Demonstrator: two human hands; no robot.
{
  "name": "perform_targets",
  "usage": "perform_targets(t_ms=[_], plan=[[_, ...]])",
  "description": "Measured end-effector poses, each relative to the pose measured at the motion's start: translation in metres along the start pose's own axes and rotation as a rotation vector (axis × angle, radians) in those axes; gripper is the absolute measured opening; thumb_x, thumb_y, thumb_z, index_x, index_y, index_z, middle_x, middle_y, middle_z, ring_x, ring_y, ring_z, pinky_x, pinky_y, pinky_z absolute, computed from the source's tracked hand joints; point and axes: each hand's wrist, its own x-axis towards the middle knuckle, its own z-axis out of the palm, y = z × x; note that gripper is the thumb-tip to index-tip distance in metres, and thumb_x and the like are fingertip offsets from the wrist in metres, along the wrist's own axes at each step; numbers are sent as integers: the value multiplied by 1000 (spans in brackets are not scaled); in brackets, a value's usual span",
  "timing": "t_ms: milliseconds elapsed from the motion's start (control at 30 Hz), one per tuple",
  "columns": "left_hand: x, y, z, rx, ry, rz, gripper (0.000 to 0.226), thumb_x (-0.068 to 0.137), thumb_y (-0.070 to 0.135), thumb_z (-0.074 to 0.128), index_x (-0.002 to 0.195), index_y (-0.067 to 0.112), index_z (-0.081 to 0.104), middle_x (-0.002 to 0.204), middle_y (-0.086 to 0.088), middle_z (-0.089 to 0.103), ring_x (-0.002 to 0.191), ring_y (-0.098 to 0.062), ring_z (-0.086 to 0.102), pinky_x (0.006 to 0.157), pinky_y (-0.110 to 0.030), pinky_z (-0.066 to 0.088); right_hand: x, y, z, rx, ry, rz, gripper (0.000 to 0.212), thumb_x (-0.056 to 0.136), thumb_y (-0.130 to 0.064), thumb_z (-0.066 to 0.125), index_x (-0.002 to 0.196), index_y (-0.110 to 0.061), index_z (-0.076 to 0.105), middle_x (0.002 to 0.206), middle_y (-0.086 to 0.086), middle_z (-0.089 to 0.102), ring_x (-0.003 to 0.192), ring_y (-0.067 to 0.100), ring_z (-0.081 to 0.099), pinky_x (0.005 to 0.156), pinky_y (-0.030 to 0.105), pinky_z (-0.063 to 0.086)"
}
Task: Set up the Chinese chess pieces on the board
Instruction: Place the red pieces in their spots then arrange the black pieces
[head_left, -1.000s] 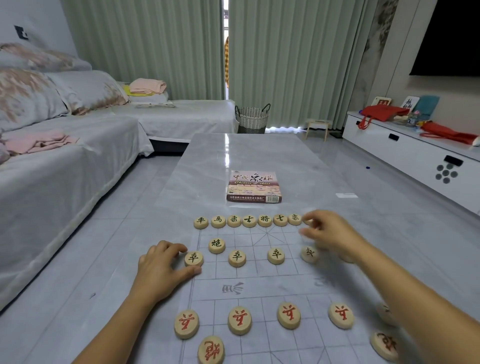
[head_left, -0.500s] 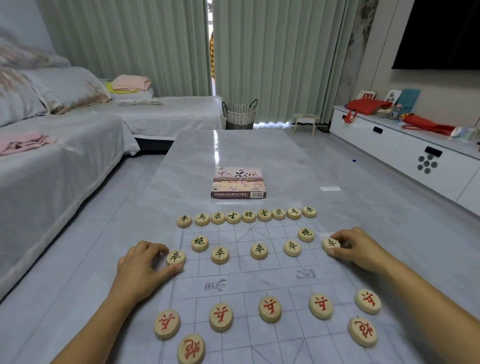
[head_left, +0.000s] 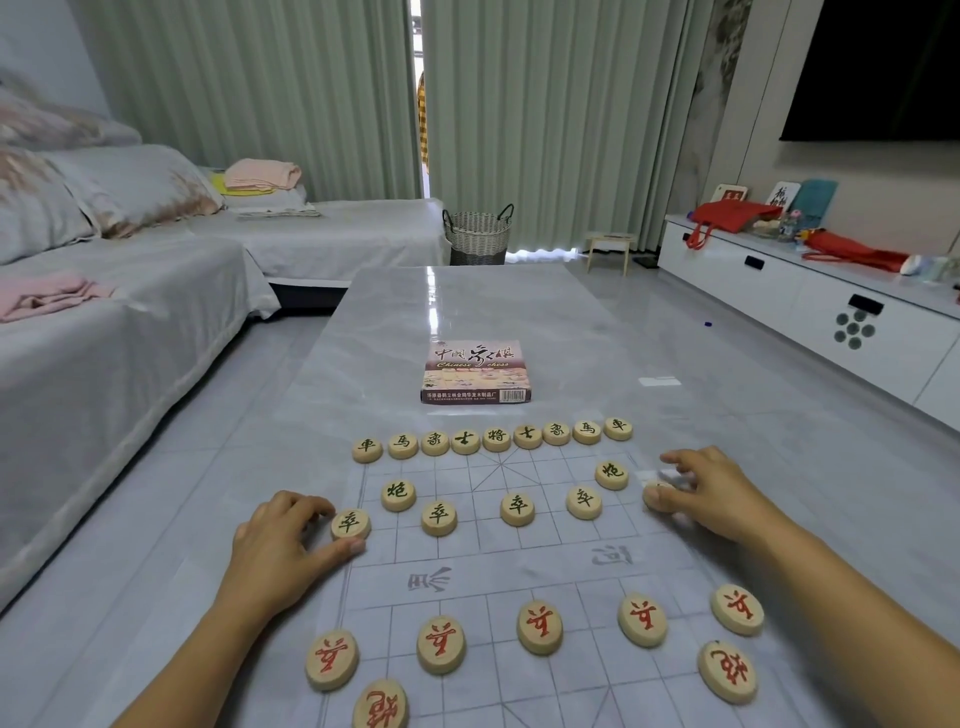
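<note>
A grey-covered sofa (head_left: 130, 332) fills the left of the frame, and pale green curtains (head_left: 545, 119) span the top. The glossy grey desk (head_left: 467, 312) runs up the middle from the bottom edge. The pale gridded board (head_left: 519, 566) lies flat on its near part, in the lower centre. Just above the board, a Chinese chess box (head_left: 477, 371) lies flat on the desk. The left hand (head_left: 280, 545), lower left of centre, pinches the leftmost dark soldier (head_left: 351, 524) between thumb and fingertips at the board's left edge. The right hand (head_left: 722, 493), right of centre, curls its thumb and blurred fingers round the rightmost dark soldier (head_left: 655, 496) at the board's right edge. A row of nine dark-lettered pieces (head_left: 496, 439) lines the board's upper edge; two dark cannons (head_left: 398, 493) and three more dark soldiers (head_left: 517, 508) sit below it. Five red soldiers (head_left: 539, 626) line up across the lower frame, with two red cannons (head_left: 726, 670) nearest the bottom edge.
</note>
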Motion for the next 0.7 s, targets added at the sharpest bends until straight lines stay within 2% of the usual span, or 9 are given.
perform_targets(t_ms=[133, 200, 267, 367, 467, 600, 700], plan=[[0, 1, 0, 0, -9, -3, 50, 67, 58, 67, 106, 29, 58, 99, 9, 47, 98, -13, 46, 86, -33, 35, 13, -25, 9, -162, 13, -146, 52, 85, -44, 58, 132, -28, 46, 131, 2, 44, 126, 22, 36, 106, 35, 30], [0, 1, 0, -4, -8, -5, 50, 66, 59, 68, 106, 30, 58, 99, 9, 47, 98, -12, 47, 86, -33, 35, 19, -37, 14, -246, -19, -168, 47, 87, -44, 55, 131, -28, 47, 131, 1, 46, 126, 22, 37, 103, 34, 28], [0, 0, 0, -12, -8, -7, 51, 65, 60, 68, 105, 30, 58, 99, 9, 48, 98, -13, 48, 86, -33, 36, 23, -43, 17, -298, -19, -173, 40, 88, -40, 54, 126, -26, 53, 127, 1, 50, 119, 23, 43, 98, 34, 32], [1, -1, 0, -19, -15, -11, 51, 64, 61, 68, 105, 31, 58, 99, 9, 48, 98, -12, 48, 85, -32, 35, 24, -44, 19, -254, -4, -160, 35, 88, -36, 56, 120, -22, 57, 122, 2, 54, 111, 21, 50, 91, 33, 39], [1, 0, 0, -5, -17, -4, 53, 65, 61, 67, 108, 32, 57, 99, 10, 46, 98, -11, 46, 85, -30, 33, 22, -42, 21, -224, -18, -158, 36, 88, -36, 56, 121, -21, 55, 120, 4, 53, 108, 20, 52, 92, 33, 43], [0, 0, 1, 1, -6, 2, 53, 65, 61, 67, 108, 32, 57, 100, 10, 47, 100, -12, 47, 85, -30, 32, 24, -51, 22, -222, 40, -154, 43, 87, -36, 57, 128, -23, 50, 129, 5, 48, 121, 23, 44, 101, 36, 36], [0, 2, 0, 2, -9, -3, 53, 65, 61, 67, 109, 33, 57, 99, 10, 45, 104, -14, 47, 87, -31, 32, 21, -93, 32, -203, 93, -305, 39, 87, -36, 57, 124, -22, 55, 124, 3, 53, 121, 23, 44, 102, 33, 32]])
